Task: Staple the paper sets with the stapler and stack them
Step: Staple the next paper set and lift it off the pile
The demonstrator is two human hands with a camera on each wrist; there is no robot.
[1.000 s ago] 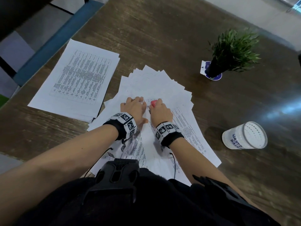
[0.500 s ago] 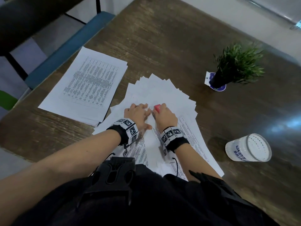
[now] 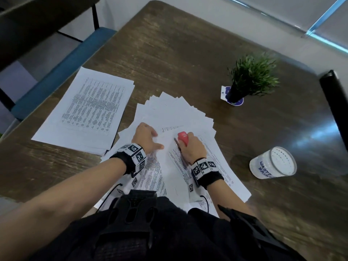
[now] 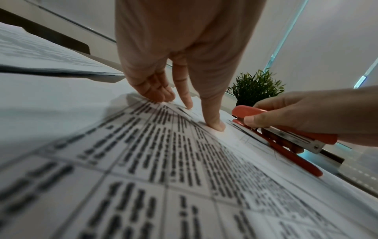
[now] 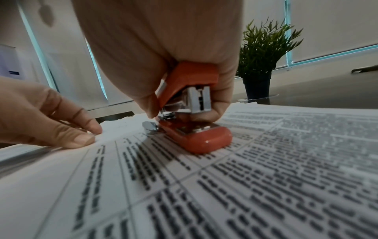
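Right now the right hand [image 3: 192, 147] is wrapped around a red stapler [image 3: 183, 137], thumb on one side and fingers on the other, with the stapler's base resting on the printed sheets and its metal mouth gaping a little above the base. Just beside it, the left hand [image 3: 146, 137] lies released, its fingers [image 4: 212, 111] straight and pressing down on the fanned papers [image 3: 177, 112], the two hands apart with a strip of page between them. Those papers spread in a fan across the middle of the dark wooden worktop [image 3: 169, 53], their near ends reaching the person's body. Well to the left lies a squared pile of printed sheets [image 3: 88, 110], flat on the worktop. To the right, a clear plastic cup [image 3: 273, 163] with blue lettering lies tipped on its side; what is in it cannot be told. Farther back stands a small green plant [image 3: 251, 74] in a dark pot.
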